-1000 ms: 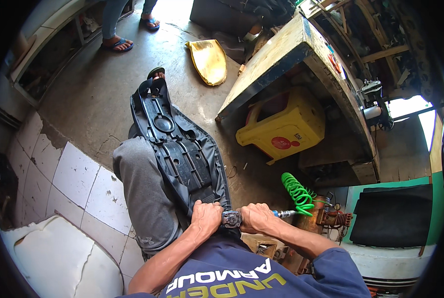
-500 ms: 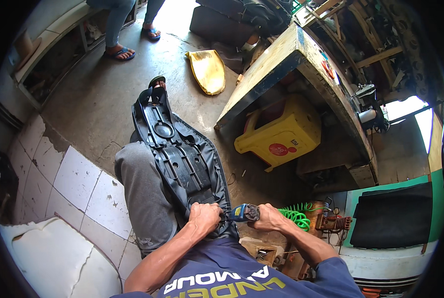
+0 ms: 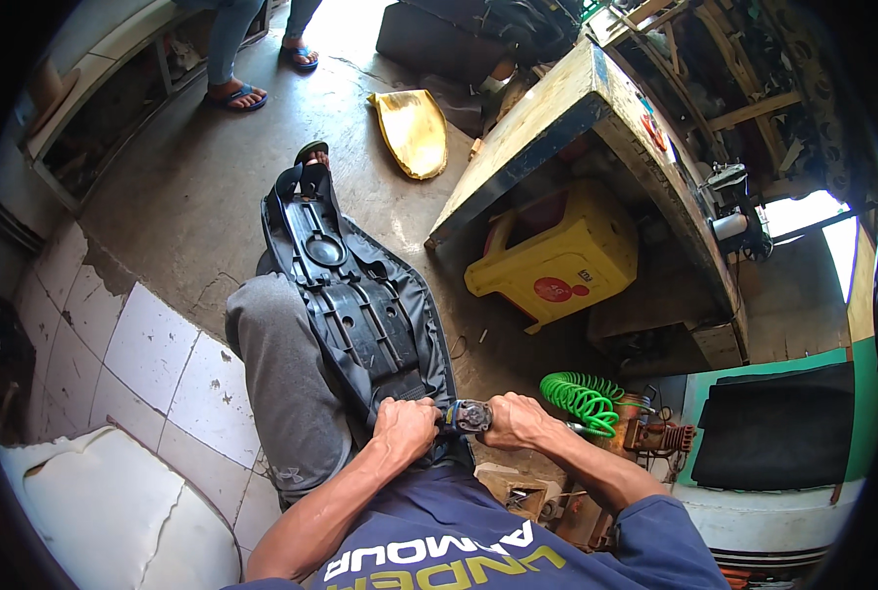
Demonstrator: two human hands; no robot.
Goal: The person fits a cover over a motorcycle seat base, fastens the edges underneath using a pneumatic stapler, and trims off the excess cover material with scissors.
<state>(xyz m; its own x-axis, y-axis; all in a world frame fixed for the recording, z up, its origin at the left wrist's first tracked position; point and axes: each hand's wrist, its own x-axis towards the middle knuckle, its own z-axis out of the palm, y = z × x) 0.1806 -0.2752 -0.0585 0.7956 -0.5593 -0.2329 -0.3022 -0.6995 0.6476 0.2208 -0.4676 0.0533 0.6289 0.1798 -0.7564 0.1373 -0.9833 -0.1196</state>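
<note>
A motorcycle seat (image 3: 346, 295) lies underside up along my lap, its black plastic base showing and dark cover fabric (image 3: 421, 313) folded over the rim. With fingers closed, my left hand (image 3: 406, 429) grips the cover fabric at the seat's near end. My right hand (image 3: 518, 421) is wrapped round the handle of a pneumatic staple gun (image 3: 470, 417), whose head meets the seat's edge just right of my left hand. Its nose is hidden. A green coiled air hose (image 3: 582, 401) runs behind my right hand.
A wooden workbench (image 3: 518, 147) stands at the right, with a yellow plastic stool (image 3: 557, 261) under it. A yellow seat-shaped piece (image 3: 411, 133) lies on the floor. Another person's feet in sandals (image 3: 237, 96) are at the far left. A white cushioned piece (image 3: 129, 511) sits near left.
The staple gun has turned and shifted slightly left toward the seat's edge, and my right hand moved with it. The green hose has swung up and left. My left hand stays put.
</note>
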